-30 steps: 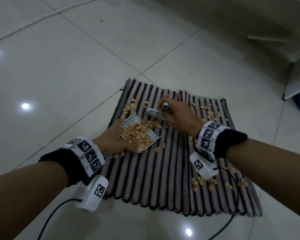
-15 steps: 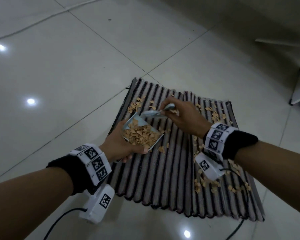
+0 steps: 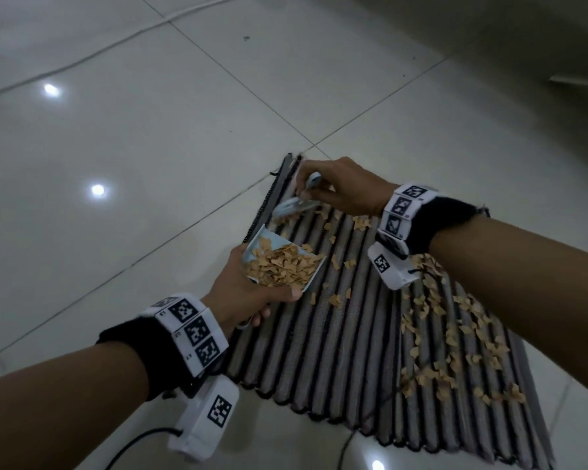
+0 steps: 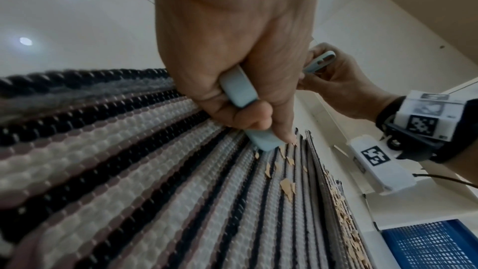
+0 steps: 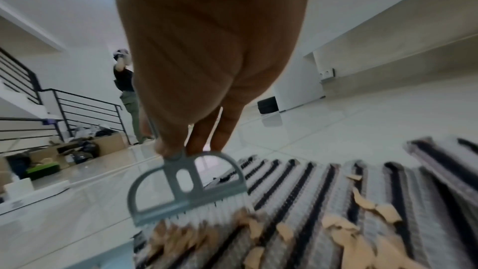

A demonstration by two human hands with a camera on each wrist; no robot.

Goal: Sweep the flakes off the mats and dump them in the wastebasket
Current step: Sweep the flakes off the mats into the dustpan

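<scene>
A striped mat (image 3: 347, 351) lies on the tile floor, with tan flakes (image 3: 452, 334) scattered over its right half and far left corner. My left hand (image 3: 245, 293) grips the handle of a light-blue dustpan (image 3: 282, 262), which is heaped with flakes and held at the mat's left edge. In the left wrist view the dustpan handle (image 4: 239, 89) shows inside my curled left hand (image 4: 232, 69). My right hand (image 3: 340, 188) pinches a small grey-blue brush (image 3: 294, 206) near the mat's far left corner. The brush (image 5: 186, 187) has its white bristles down on flakes (image 5: 181, 236) there.
A blue mesh wastebasket (image 4: 429, 244) stands beyond the mat's right side. A person (image 5: 126, 93) stands far off by a staircase railing (image 5: 59, 109) with boxes and clutter (image 5: 72, 148) on the floor. Glossy tiles (image 3: 150, 130) surround the mat; a cable (image 3: 133, 442) trails from my left wrist.
My right hand has carried the brush from just over the dustpan out to the mat's far left corner. The left hand still holds the loaded dustpan. The head view has shifted left.
</scene>
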